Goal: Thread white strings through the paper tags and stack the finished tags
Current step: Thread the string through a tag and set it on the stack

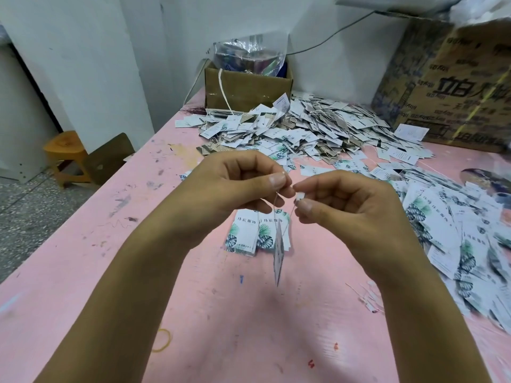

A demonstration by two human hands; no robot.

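Head view: I see my left hand and right hand nearly touching, fingers each pinching a white string end, the paper tag hanging below between them, long axis vertical, above the worktop.

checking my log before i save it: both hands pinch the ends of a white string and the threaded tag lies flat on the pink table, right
Not quite: in the head view the threaded tag hangs edge-on from the white string, in the air above the pink table. The left hand and right hand do pinch the string's ends.
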